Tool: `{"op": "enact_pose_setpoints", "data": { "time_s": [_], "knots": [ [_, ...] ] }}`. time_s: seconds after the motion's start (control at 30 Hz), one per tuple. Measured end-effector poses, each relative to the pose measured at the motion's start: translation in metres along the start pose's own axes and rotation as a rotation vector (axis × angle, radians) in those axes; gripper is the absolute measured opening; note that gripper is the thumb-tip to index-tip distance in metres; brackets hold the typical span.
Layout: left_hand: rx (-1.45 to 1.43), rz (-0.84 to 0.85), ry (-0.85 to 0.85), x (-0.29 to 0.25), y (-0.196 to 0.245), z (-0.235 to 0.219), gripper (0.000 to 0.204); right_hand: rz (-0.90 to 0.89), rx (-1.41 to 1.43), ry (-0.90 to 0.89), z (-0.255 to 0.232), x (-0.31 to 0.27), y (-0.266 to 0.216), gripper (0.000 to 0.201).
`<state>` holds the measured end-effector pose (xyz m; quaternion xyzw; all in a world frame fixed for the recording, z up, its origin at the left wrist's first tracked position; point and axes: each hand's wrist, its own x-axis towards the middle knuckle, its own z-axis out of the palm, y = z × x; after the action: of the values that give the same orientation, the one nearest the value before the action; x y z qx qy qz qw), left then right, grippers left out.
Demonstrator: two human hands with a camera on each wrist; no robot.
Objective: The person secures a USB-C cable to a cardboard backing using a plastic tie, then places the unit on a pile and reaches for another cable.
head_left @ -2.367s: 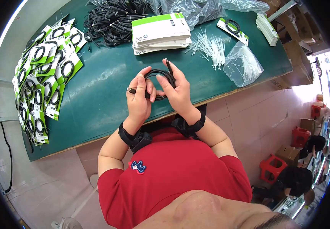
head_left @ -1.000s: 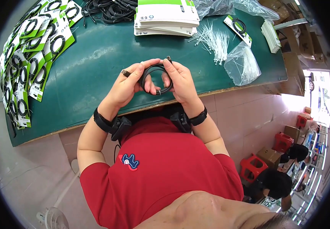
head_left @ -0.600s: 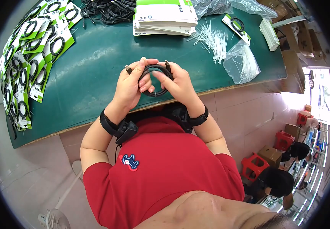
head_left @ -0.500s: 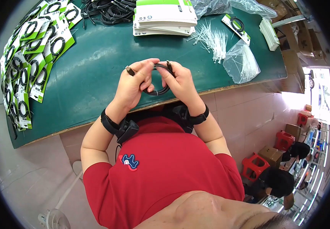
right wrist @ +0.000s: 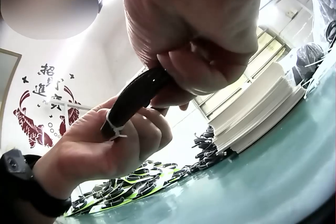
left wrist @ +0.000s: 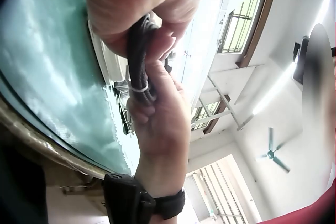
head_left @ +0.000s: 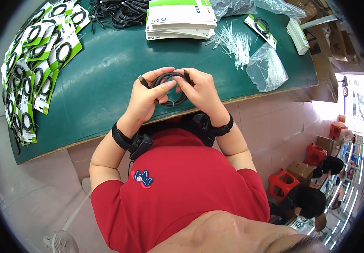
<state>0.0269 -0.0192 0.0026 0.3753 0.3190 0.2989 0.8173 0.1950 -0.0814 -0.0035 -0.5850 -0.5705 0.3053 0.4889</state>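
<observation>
A coiled black cable [head_left: 174, 103] is held between both hands above the table's front edge. The left hand [head_left: 145, 95] grips its left side, thumb over the coil, with one connector [head_left: 143, 82] sticking out past the fingers. On the other side the right hand [head_left: 204, 90] pinches the coil, and a second connector [head_left: 186, 74] points up beside its index finger. A white tie [left wrist: 139, 88] goes round the coil in the left wrist view; the right wrist view also shows this tie [right wrist: 116, 129] near the left hand's fingers.
Carded cables [head_left: 43, 76] are heaped at the left of the green table [head_left: 102, 84]. Loose black cables [head_left: 121, 14], a stack of cards [head_left: 181, 25], white ties [head_left: 236, 46] and a plastic bag [head_left: 267, 69] lie along the back and right.
The coil has been turned and shifted in the fingers. The left thumb has moved right across the coil, near the right thumb, and the hands are closer together than 2.4 s ago.
</observation>
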Motion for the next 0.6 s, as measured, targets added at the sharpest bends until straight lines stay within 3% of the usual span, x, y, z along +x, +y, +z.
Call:
{"op": "enact_pose_setpoints", "data": {
  "time_s": [0.13,0.23,0.33,0.47,0.6],
  "knots": [
    [-0.032,0.047,-0.036,0.003,-0.012,-0.006,0.030,0.087,0.120,-0.016,0.004,0.001,0.006,0.018],
    [0.035,0.183,-0.004,0.004,-0.018,-0.003,0.028,0.125,0.275,0.003,0.006,0.005,0.007,0.017],
    [0.019,0.178,-0.005,0.005,-0.014,-0.005,0.027,0.372,0.567,-0.138,-0.001,0.011,0.003,0.019],
    [0.019,0.091,-0.021,0.006,-0.004,-0.005,0.028,0.527,0.800,-0.262,-0.003,0.009,0.013,0.029],
    [-0.005,0.046,-0.057,0.007,-0.003,-0.006,0.029,0.466,0.758,-0.187,0.004,0.007,0.013,0.039]
  ]
}}
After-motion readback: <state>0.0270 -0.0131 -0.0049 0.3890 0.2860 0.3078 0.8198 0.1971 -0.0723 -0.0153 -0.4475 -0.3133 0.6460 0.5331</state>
